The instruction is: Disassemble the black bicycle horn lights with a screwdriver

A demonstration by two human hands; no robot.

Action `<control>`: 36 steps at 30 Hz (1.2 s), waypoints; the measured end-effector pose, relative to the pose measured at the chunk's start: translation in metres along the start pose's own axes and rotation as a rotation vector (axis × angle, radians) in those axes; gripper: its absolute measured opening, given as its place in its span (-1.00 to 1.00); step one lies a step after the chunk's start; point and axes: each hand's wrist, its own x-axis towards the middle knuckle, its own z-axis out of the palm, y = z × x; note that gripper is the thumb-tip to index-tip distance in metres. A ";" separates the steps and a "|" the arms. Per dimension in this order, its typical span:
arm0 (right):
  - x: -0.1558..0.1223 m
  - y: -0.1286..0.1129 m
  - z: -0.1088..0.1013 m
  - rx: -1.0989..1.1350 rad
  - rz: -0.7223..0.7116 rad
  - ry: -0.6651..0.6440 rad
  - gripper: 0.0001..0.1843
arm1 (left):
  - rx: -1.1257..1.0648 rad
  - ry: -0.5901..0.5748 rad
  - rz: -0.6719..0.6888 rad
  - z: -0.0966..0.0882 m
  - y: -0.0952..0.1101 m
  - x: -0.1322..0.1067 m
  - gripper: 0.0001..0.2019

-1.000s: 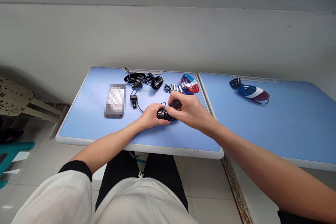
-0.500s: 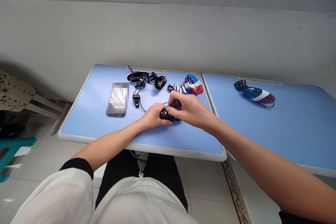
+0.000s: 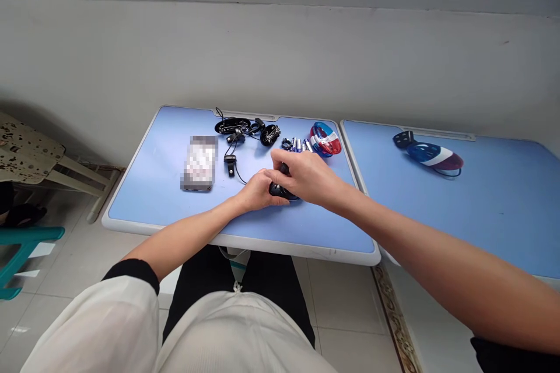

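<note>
My left hand is closed round the side of a glossy black housing, holding it against the blue tabletop. Above the housing, my right hand has its thumb and fingers wrapped round a short black handle, which looks like a stubby screwdriver. Its tip is hidden by the fingers. A black button unit on a thin cable lies left of the hands. Several batteries lie just beyond my right hand, beside a red, white and blue plastic cover.
Black open shells with cables lie near the back edge. A blurred-out phone is at the left. On the adjoining right-hand table rests a blue, white and red bicycle-light-like unit. A green stool stands at lower left.
My right hand has turned and shifted slightly left over the housing, covering more of the black handle. My left hand stays on the housing. The whole view has shifted slightly.
</note>
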 end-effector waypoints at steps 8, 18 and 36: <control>0.000 0.008 -0.012 0.015 -0.091 -0.135 -0.83 | 0.010 0.000 0.006 -0.001 0.000 0.000 -0.64; 0.002 0.007 -0.016 -0.059 -0.103 -0.148 -0.82 | 0.056 0.015 -0.044 -0.002 0.002 0.001 -0.64; 0.005 0.005 -0.020 -0.033 -0.025 -0.146 -0.89 | 0.059 0.005 -0.026 -0.002 0.003 0.002 -0.70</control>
